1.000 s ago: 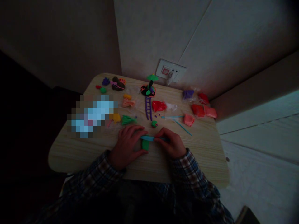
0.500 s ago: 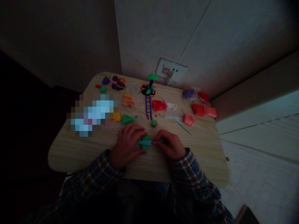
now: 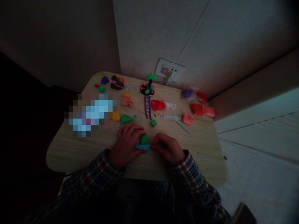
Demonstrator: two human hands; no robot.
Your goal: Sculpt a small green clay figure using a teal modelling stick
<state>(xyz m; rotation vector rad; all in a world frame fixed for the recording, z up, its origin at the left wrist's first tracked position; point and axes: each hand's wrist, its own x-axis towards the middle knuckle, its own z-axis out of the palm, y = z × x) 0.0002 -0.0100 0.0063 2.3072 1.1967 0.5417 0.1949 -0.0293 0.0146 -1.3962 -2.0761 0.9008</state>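
A flat green piece of modelling clay (image 3: 144, 139) lies on the table. My left hand (image 3: 127, 142) steadies it, index finger at its far end and thumb at its near end. Pinched between the thumb and fingers of my right hand (image 3: 170, 148) is a blue plastic clay knife (image 3: 143, 147). Its blade lies across the near end of the green clay, close to my left thumb. Just beyond my hands sits a small green clay ball (image 3: 153, 123) with a reddish spot. A purple clay ladder (image 3: 147, 107) stretches away behind it, to a black clay model (image 3: 147, 89) with a green top.
Bagged clay lies about: green (image 3: 128, 119), red (image 3: 158, 105), pink (image 3: 187, 119) and purple (image 3: 187, 94). Thin blue sticks (image 3: 182, 127) rest on the right half of the wooden table (image 3: 198, 161). A bright blurred-out object (image 3: 91, 116) is at left. A wall socket (image 3: 170, 69) is behind.
My right hand has drawn the clay knife towards me, from the far end of the green clay to its near end. My left hand has stayed nearly still around the clay.
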